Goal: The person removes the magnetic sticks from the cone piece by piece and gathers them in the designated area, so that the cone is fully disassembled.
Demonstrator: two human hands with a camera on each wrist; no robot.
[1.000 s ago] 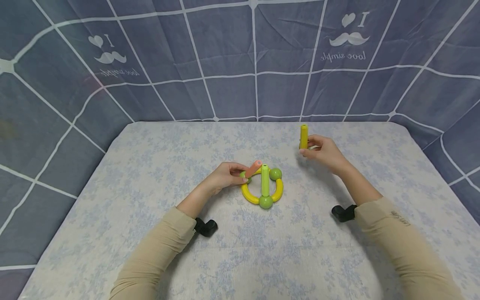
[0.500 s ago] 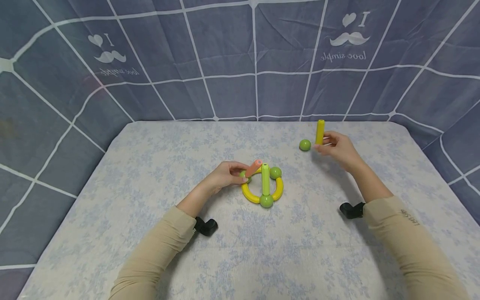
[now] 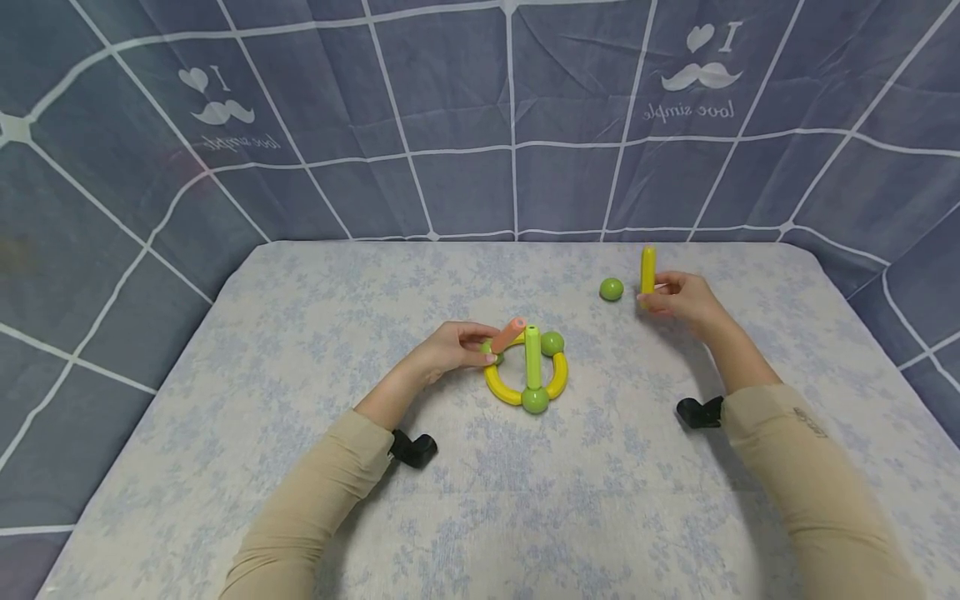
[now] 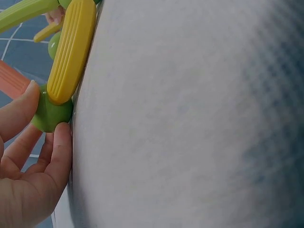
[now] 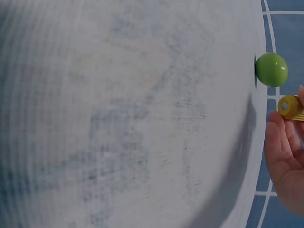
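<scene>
My left hand [image 3: 453,346] pinches a green ball [image 4: 50,111] at the left of a ring of curved yellow sticks [image 3: 501,390] and green balls lying on the table. An orange stick [image 3: 508,335] slants up from that ball. From the ring's front ball [image 3: 535,401] rises a light green stick [image 3: 532,358]. Another green ball [image 3: 552,343] sits at the ring's back right. My right hand [image 3: 686,298] holds a yellow stick [image 3: 648,275] upright between thumb and fingers; its lower end shows a silvery dot in the right wrist view. Just left of it lies a loose green ball [image 3: 611,289].
A pale, blue-flowered cloth covers the table [image 3: 585,517]. Behind it hangs a blue-grey curtain [image 3: 450,108] with white lines, which also runs along both sides. Black wrist mounts [image 3: 414,450] stick out below the sleeves.
My right hand has moved right with the yellow stick, leaving the loose green ball in plain view, and the stick's tilt has changed slightly. My left hand and the ring have stayed in place.
</scene>
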